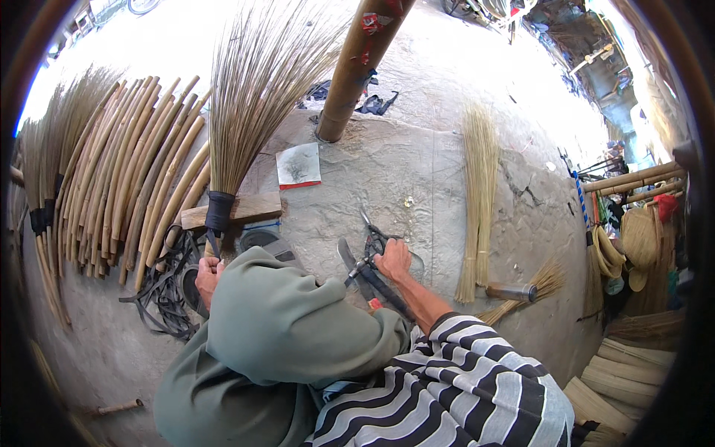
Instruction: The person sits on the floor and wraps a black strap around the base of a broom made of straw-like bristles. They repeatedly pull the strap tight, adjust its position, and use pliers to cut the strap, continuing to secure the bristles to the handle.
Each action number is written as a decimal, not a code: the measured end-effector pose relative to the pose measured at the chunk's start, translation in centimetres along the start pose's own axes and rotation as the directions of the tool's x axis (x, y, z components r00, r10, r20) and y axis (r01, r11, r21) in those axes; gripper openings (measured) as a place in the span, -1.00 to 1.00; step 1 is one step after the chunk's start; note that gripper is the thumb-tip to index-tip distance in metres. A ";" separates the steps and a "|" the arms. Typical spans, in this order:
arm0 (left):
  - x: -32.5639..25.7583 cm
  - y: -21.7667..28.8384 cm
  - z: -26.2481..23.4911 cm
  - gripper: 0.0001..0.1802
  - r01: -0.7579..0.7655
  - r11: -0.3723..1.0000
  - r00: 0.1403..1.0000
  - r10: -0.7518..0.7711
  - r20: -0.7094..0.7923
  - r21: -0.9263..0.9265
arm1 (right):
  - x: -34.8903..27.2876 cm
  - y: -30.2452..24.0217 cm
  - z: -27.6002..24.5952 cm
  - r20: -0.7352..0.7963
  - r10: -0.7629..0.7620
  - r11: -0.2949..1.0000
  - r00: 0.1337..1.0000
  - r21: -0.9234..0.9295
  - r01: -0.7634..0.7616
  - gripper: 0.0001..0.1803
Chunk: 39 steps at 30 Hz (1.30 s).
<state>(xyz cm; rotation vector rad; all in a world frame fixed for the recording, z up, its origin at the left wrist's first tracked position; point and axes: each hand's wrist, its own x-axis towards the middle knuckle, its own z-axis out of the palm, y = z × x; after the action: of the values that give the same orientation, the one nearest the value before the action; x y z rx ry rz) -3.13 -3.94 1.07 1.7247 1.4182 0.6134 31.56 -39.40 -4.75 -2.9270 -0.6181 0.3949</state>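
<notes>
A stick broom [249, 104] lies with its bristles pointing away from me and its neck wrapped in a black binding [219, 211]. The binding rests against a wooden block [257, 209]. My left hand [209, 280] is closed just below the binding, pinching a black strip [214, 243] by the broom's handle; green cloth hides part of this hand. My right hand [393, 259] is closed around a short metal tool [360, 271] whose kind I cannot make out. Dark-handled scissors [375, 237] and a curved blade [347, 255] lie beside it on the ground.
Several bamboo poles [123, 171] and finished brooms [45, 171] lie at the left, near tangled black strips [167, 298]. A thick bamboo post [354, 82] stands ahead. Loose bristle bundles [478, 201] and a cylinder [511, 291] lie at the right.
</notes>
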 end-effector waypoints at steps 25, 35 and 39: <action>0.7 -1.3 -0.3 -0.80 0.012 1.000 1.000 -0.012 -0.026 0.014 | -1.5 4.7 -4.4 0.436 0.015 0.964 0.900 0.233 -0.129 -0.34; 1.5 3.8 -4.3 -0.81 -0.200 0.965 0.976 0.212 -0.057 0.170 | -1.5 -0.2 -7.1 0.248 -0.272 0.898 0.930 0.412 0.153 -0.44; 2.4 5.0 -7.3 -0.80 -0.240 0.941 0.962 0.263 -0.072 0.238 | 0.6 -6.3 -4.9 0.205 -0.507 0.821 0.837 0.409 0.397 -0.38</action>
<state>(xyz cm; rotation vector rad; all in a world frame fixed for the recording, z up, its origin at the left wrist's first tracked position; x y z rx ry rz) -5.36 0.11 8.99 2.1056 1.3912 0.7078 31.06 -33.81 0.93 -2.2869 -1.1316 0.8084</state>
